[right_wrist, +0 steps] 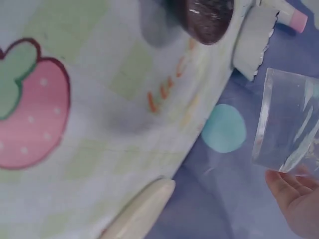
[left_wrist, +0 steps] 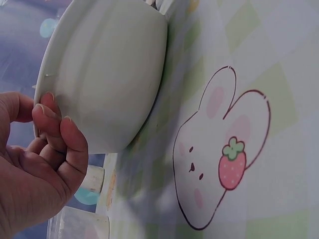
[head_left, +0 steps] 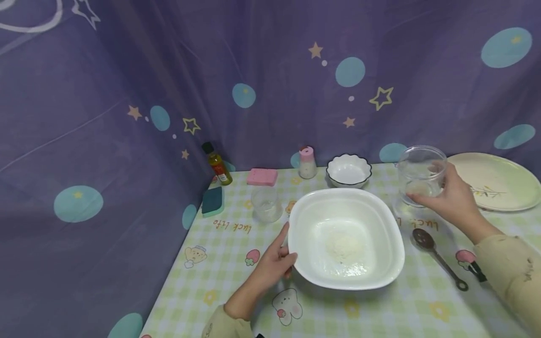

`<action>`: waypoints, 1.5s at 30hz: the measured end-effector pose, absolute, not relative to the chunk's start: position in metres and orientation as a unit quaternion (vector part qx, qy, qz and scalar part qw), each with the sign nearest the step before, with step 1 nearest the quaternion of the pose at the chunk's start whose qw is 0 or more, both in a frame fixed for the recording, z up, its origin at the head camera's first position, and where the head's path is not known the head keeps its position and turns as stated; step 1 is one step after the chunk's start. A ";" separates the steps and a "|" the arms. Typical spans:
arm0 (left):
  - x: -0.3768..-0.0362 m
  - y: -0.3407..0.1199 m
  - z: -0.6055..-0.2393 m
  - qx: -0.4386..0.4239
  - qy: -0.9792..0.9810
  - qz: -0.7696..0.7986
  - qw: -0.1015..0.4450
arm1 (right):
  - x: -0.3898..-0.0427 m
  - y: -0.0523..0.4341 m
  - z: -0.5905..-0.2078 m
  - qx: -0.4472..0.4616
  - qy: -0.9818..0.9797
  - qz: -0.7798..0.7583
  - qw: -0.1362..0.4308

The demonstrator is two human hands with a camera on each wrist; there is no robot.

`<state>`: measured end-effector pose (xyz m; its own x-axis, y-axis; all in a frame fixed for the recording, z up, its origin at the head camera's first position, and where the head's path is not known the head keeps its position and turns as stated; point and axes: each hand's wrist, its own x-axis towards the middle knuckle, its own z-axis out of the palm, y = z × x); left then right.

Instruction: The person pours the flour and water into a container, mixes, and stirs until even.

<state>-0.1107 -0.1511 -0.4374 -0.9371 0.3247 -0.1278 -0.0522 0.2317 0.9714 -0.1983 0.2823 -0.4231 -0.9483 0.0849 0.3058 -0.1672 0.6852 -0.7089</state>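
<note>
A large white bowl (head_left: pixel 304 263) stands at the middle of the table, with a pale powdery heap (head_left: pixel 344 244) and some shiny wetness on its floor. My left hand (head_left: pixel 272 263) grips its left rim, thumb on one side and curled fingers underneath, as the left wrist view shows at the bowl's outer wall (left_wrist: pixel 109 74). To the right, my right hand (head_left: pixel 454 197) holds a clear plastic tub (head_left: pixel 422 164) around its side. In the right wrist view the tub (right_wrist: pixel 286 119) is raised off the cloth. Below it lies a dark brown slotted spoon (head_left: pixel 424 238).
Left of the bowl stands a clear plastic cup (head_left: pixel 266 206). Along the back are a green sponge (head_left: pixel 212 201), an oil bottle (head_left: pixel 220 168), a pink sponge (head_left: pixel 262 177), a pink-capped shaker (head_left: pixel 307 164) and a scalloped dish (head_left: pixel 349 170). An oval plate (head_left: pixel 503 173) lies at the right.
</note>
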 end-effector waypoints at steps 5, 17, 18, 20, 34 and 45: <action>-0.110 -0.149 -0.434 0.084 0.773 0.610 0.153 | -0.192 0.275 -0.410 0.045 -0.909 0.372 0.181; -0.099 -0.144 -0.406 0.093 0.761 0.625 0.149 | -0.182 0.261 -0.390 0.123 -0.925 0.285 0.221; -0.100 -0.144 -0.406 0.093 0.759 0.626 0.149 | -0.182 0.260 -0.389 0.129 -0.924 0.280 0.225; -0.099 -0.144 -0.406 0.088 0.762 0.623 0.151 | -0.181 0.258 -0.387 0.141 -0.924 0.270 0.229; -0.101 -0.143 -0.411 0.083 0.768 0.617 0.150 | -0.176 0.251 -0.383 0.176 -0.937 0.194 0.231; -0.110 -0.148 -0.433 0.084 0.769 0.615 0.153 | -0.176 0.247 -0.386 0.242 -0.917 0.162 0.272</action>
<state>-0.1096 -0.1481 -0.4334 -0.9390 0.3173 -0.1323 -0.0594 0.2292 0.9716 -0.1759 0.2472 -0.3861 -0.7350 -0.3554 0.5774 -0.5313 0.8310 -0.1648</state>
